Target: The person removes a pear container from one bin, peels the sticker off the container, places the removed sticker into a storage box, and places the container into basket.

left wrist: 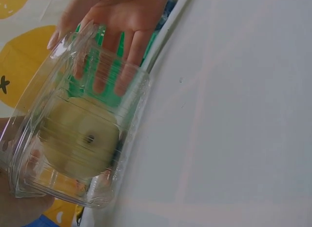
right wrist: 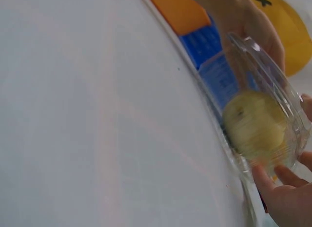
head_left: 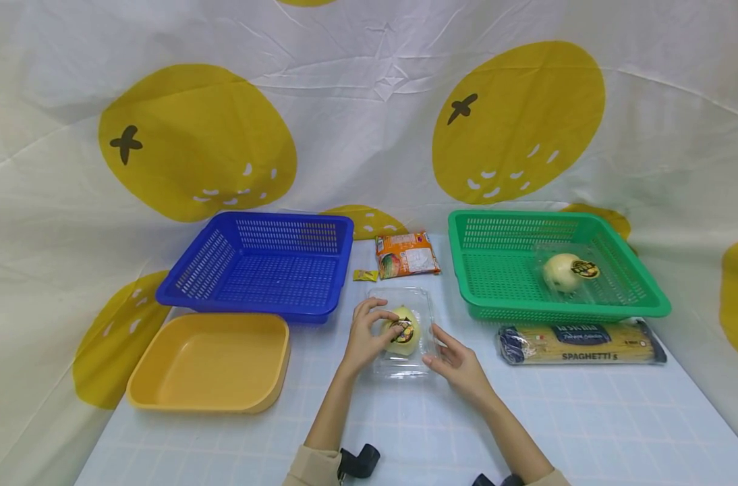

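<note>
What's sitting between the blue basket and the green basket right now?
In the head view, an orange snack packet and a small yellow sachet lie on the table between the blue basket and the green basket.

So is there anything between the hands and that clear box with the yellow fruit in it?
No, nothing visible. The left hand already grips the clear box from its left side, and the right hand rests against its right side. The fruit sits inside the box, behind the plastic.

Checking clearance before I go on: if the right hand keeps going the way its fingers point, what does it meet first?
The right hand already touches the clear clamshell box at its side; straight on, it meets that.
</note>
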